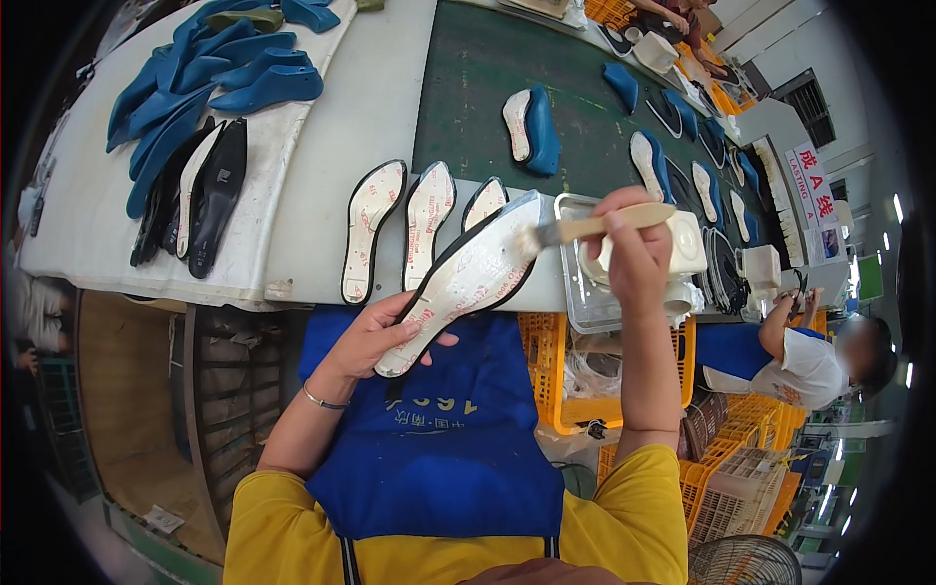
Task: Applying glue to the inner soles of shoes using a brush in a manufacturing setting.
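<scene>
Left hand (375, 336): fingers curled, gripping one white shoe sole (458, 278), aslant above the near edge of the worktop (366, 88). Right hand (636, 239): closed round a wooden brush (588, 226), bristles at the sole's far part. Step, as judged: brushing; next stroke calls for even pressure. Surface: pale, green mat (463, 68) far, blue shoe forms (263, 83) left. Room: yellow crates (549, 390), co-worker (795, 375) right.

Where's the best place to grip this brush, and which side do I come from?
Probably the wooden handle, coming from the right, as the right hand does. The handle points right and broadens toward its end, while the pale bristles face left toward the white sole, so your grip stays off them.
</scene>
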Demonstrator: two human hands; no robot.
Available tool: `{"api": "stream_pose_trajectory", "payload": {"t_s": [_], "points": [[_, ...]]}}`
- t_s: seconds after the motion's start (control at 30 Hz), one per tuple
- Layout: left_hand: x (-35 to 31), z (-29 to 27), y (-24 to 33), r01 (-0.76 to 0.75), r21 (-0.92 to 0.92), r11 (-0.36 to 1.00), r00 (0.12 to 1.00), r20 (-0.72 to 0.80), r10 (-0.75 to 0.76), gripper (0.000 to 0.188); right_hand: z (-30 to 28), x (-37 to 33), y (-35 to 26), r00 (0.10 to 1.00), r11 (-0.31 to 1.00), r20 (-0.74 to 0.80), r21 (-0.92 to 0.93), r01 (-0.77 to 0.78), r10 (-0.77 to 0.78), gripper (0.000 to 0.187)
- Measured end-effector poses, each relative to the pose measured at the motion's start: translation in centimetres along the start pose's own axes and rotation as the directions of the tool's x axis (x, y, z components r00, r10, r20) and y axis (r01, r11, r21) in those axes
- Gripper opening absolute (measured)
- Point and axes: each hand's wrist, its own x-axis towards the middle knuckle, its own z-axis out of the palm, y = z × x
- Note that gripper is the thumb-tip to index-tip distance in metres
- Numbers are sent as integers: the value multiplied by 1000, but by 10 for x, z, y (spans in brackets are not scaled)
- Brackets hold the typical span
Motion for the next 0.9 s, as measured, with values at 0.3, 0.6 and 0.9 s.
{"api": "stream_pose_trajectory", "payload": {"t_s": [0.3, 0.6, 0.9], "points": [[5, 7, 1, -11, -76, 997, 1000, -20, 9, 50, -3, 5, 19, 991, 953, -73, -291, 90, -116, 10], [9, 15, -1, -26, -172, 985, 993, -117, 6, 48, 50, -37, 27, 858, 714, 254, -476, 513, -447, 10], [10, 21, 1, -53, -276, 960, 990, -140, 15, 46, 32, -24, 44, 952, 862, 10, -420, 283, -307, 7]]}}
